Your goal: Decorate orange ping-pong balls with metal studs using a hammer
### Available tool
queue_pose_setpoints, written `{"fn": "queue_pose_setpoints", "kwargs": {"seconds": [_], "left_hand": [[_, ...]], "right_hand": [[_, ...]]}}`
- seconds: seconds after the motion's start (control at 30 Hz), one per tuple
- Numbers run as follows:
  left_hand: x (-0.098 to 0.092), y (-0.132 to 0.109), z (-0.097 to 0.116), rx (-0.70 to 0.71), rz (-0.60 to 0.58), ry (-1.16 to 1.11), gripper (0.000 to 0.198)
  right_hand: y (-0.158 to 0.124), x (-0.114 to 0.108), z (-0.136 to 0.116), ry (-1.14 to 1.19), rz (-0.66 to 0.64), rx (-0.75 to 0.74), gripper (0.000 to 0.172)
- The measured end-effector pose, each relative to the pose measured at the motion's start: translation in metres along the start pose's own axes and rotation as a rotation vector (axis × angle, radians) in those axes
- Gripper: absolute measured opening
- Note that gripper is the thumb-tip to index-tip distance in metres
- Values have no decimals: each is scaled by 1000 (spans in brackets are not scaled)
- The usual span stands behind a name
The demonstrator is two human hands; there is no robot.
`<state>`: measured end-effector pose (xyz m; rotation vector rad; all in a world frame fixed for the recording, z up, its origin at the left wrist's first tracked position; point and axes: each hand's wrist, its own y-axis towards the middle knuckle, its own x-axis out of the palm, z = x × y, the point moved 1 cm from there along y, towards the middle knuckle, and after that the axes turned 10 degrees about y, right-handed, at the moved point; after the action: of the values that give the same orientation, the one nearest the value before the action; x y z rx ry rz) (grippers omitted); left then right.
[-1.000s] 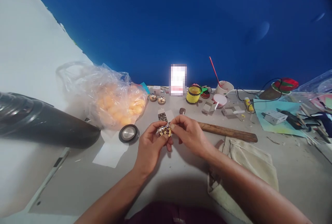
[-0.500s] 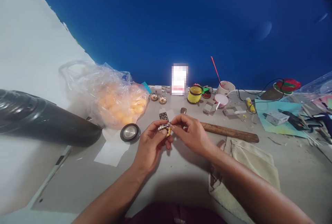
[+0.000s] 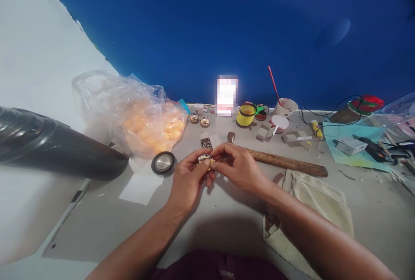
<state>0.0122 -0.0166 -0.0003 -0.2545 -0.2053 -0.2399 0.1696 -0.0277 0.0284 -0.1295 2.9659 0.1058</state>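
head camera view: a person's two bare hands work over a grey tabletop [image 3: 106, 232] in front of a deep blue wall [image 3: 155, 24]. at the left edge, a thick dark tube [image 3: 61, 146] slants in. beside it, in the left middle of the frame, a clear plastic bag [image 3: 155, 124] bulges with pale orange round pieces. below the bag lie a sheet of white paper [image 3: 139, 189] and a black-rimmed disc [image 3: 163, 163] with a silvery middle.

near the centre, the left hand [image 3: 186, 180] is closed around a small round piece [image 3: 205, 158], partly shiny silver and partly yellow, gripped between thumb and fingers. above it sit two shiny round pieces [image 3: 205, 121], side by side, and a small open box [image 3: 206, 143] of dark, glinting bits.

just right of centre, the right hand [image 3: 241, 169] bends its thumb and fingertips in at the right edge of the held piece; i cannot tell whether they are closed on it. behind that hand lies a hammer [image 3: 292, 163], its wooden handle pointing right. farther back are a blurred bright panel [image 3: 227, 96], a yellow cup [image 3: 245, 117] and a white cup [image 3: 287, 107] holding a red stick [image 3: 273, 82]. at lower right, a beige cloth [image 3: 317, 202] lies partly under the right forearm; at the far right, a small white box [image 3: 351, 145] rests on a blue-green sheet [image 3: 337, 130]
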Motion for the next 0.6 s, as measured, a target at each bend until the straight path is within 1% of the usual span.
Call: {"fn": "queue_pose_setpoints", "kwargs": {"seconds": [0.13,0.37,0.5,0.6], "left_hand": [[-1,-1,3,-1,5,-3,33],[-2,0,12,-66,-97,-190,48],[-1,1,14,-70,-111,-196,44],[-3,2,15,-94,-101,-168,38]], "right_hand": [[0,1,0,46,-5,16,10],[5,-4,5,98,14,57,12],[7,-8,10,82,9,69,15],[7,-9,10,61,-15,66,12]]}}
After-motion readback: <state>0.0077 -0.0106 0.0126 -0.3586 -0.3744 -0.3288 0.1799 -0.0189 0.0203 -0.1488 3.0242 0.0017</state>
